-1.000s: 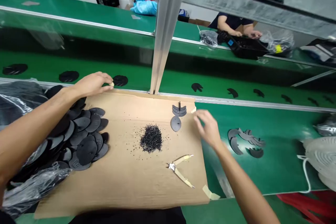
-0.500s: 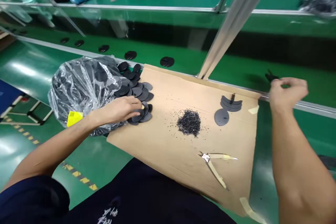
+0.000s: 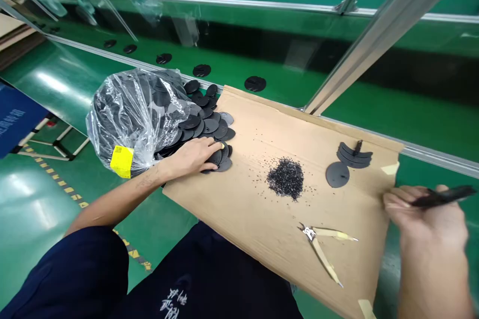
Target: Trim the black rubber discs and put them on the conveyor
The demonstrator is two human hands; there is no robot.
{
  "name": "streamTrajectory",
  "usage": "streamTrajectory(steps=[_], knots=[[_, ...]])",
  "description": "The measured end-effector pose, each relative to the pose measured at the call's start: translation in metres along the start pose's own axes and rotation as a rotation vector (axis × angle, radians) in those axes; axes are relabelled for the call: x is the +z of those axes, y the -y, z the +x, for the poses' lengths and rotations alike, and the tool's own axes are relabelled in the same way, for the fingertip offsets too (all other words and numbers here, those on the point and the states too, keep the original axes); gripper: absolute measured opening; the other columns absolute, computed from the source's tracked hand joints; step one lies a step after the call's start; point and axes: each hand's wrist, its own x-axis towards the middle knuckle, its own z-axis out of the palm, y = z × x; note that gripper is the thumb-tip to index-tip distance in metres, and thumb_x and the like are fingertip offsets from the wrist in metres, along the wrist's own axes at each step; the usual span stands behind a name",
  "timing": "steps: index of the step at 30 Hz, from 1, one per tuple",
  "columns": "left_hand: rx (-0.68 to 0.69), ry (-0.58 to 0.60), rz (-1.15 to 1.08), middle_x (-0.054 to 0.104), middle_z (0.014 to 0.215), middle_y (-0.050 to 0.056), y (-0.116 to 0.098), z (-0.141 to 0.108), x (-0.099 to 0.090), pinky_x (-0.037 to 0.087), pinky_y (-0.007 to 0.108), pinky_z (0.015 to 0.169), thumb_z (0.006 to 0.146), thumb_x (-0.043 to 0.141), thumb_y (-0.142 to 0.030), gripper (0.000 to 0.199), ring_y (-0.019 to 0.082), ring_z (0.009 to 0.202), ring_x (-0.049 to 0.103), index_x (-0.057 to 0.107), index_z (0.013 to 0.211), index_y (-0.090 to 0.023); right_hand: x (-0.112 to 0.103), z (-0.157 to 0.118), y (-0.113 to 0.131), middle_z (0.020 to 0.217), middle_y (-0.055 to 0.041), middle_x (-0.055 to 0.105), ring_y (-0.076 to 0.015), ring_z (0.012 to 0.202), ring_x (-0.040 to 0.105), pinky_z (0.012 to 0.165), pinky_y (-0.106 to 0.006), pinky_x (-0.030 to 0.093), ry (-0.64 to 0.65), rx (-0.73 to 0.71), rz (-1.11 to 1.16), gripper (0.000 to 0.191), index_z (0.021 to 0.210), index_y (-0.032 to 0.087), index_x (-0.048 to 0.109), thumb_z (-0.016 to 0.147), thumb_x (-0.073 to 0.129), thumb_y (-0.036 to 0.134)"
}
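Note:
My left hand (image 3: 196,154) rests on the near edge of a pile of black discs (image 3: 209,124), fingers closed at a disc. My right hand (image 3: 426,209), blurred, is wrapped round a dark pen-like tool (image 3: 443,196) past the cardboard's right edge. On the cardboard (image 3: 239,194) lie a heap of small black bits (image 3: 286,178), a single disc (image 3: 337,174), some curved black pieces (image 3: 354,155) with a small dark upright part (image 3: 358,146), and open cutters (image 3: 324,246) with pale handles.
A clear plastic bag (image 3: 130,114) of discs, with a yellow label (image 3: 121,161), lies left of the pile. Beyond a metal rail, several black discs (image 3: 255,83) are spaced along the green belt (image 3: 224,55). A slanted metal post (image 3: 377,45) rises behind the cardboard.
My right hand has come back from over the belt towards me, and the dark tool in it now shows lengthwise. My left hand stays at the pile. The whole view has shifted.

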Motion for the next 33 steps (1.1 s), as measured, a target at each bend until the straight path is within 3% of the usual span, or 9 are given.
streamTrajectory(steps=[4,8,11,14,19,22,26,29,33], knots=[[-0.034,-0.088,-0.233,0.069,0.110,0.008,-0.004,0.000,0.003,0.053,0.034,0.089,0.092,0.066,-0.022,0.027,0.026,0.104,0.069,0.061,0.119,-0.021,0.029,-0.023,0.019,0.043,0.0061,0.017,-0.0084,0.038,0.016,0.040,-0.033,0.012,0.124,0.243,0.271,0.065,0.048,0.027,0.025,0.074,0.071,0.064],[-0.088,-0.431,-0.641,0.072,0.106,0.005,-0.020,0.005,-0.010,0.055,0.032,0.087,0.089,0.070,-0.034,0.027,0.022,0.097,0.070,0.063,0.112,-0.021,0.066,-0.045,0.031,0.050,0.0085,0.025,-0.0072,0.040,0.016,0.038,-0.026,0.012,0.234,0.324,0.449,0.056,0.059,0.026,0.037,0.075,0.077,0.061],[-0.068,-0.585,-0.929,0.072,0.098,0.004,-0.050,0.031,-0.015,0.055,0.031,0.088,0.088,0.069,-0.034,0.019,0.020,0.094,0.069,0.064,0.100,-0.020,0.096,-0.060,0.041,0.056,0.0097,0.034,-0.0056,0.043,0.021,0.037,-0.020,0.013,0.302,0.387,0.554,0.047,0.073,0.025,0.049,0.068,0.087,0.052],[0.067,-0.598,-1.249,0.069,0.100,0.006,-0.086,0.075,-0.014,0.053,0.035,0.094,0.089,0.062,-0.031,0.014,0.020,0.099,0.068,0.062,0.096,-0.019,0.123,-0.068,0.050,0.062,0.0088,0.045,-0.0041,0.043,0.028,0.037,-0.018,0.018,0.322,0.415,0.590,0.045,0.082,0.024,0.056,0.065,0.090,0.046],[0.131,-0.550,-1.490,0.063,0.097,0.005,-0.117,0.135,-0.014,0.054,0.035,0.085,0.087,0.052,-0.026,0.011,0.018,0.089,0.063,0.055,0.097,-0.021,0.144,-0.057,0.066,0.074,0.0034,0.063,-0.0095,0.053,0.050,0.042,-0.022,0.039,0.272,0.308,0.564,0.043,0.095,0.023,0.064,0.068,0.089,0.045],[0.131,-0.567,-1.430,0.060,0.090,0.003,-0.122,0.150,-0.021,0.051,0.034,0.084,0.091,0.051,-0.029,0.012,0.018,0.085,0.058,0.058,0.097,-0.021,0.142,-0.043,0.076,0.081,0.0003,0.069,-0.0151,0.071,0.064,0.065,-0.029,0.055,0.129,0.064,0.419,0.038,0.095,0.022,0.066,0.071,0.086,0.045],[0.188,-0.520,-1.497,0.060,0.089,0.002,-0.129,0.157,-0.023,0.050,0.031,0.081,0.096,0.057,-0.049,0.031,0.017,0.082,0.056,0.060,0.105,-0.020,0.136,-0.033,0.086,0.083,-0.0018,0.070,-0.0183,0.078,0.066,0.077,-0.035,0.058,-0.064,-0.190,0.166,0.029,0.092,0.023,0.066,0.079,0.079,0.045],[0.230,-0.476,-1.506,0.058,0.083,0.001,-0.134,0.158,-0.022,0.050,0.030,0.076,0.088,0.067,-0.061,0.042,0.016,0.079,0.055,0.060,0.093,-0.020,0.134,-0.032,0.089,0.092,-0.0046,0.073,-0.0207,0.086,0.069,0.083,-0.038,0.059,-0.030,-0.202,0.151,0.027,0.091,0.023,0.067,0.082,0.076,0.047],[0.161,-0.604,-1.520,0.056,0.081,0.000,-0.139,0.155,-0.020,0.049,0.030,0.073,0.087,0.066,-0.068,0.049,0.016,0.077,0.053,0.056,0.086,-0.020,0.134,-0.034,0.089,0.106,-0.0057,0.075,-0.0227,0.099,0.071,0.090,-0.040,0.060,0.093,-0.138,0.245,0.032,0.099,0.024,0.070,0.081,0.078,0.049]])
